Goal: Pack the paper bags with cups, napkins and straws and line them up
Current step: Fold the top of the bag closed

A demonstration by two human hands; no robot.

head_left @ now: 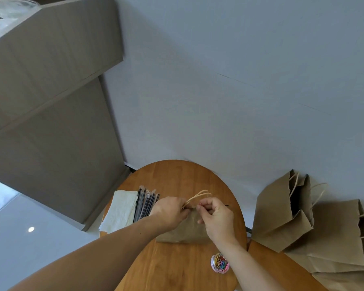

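A brown paper bag [185, 232] stands on the round wooden table [177, 179], its twine handles [200, 195] sticking up. My left hand [170, 213] grips the bag's top edge near the handles. My right hand [216, 217] pinches the top edge beside it, with something small and pink at its fingertips. Wrapped black straws [145, 204] lie to the left of the bag, next to a stack of white napkins [120, 211]. No cups are in sight.
A small round tub of coloured paper clips [220, 263] sits on the table near my right forearm. Several brown paper bags [286, 213] stand and lie on a second wooden surface at the right. A grey cabinet [51, 122] rises at the left.
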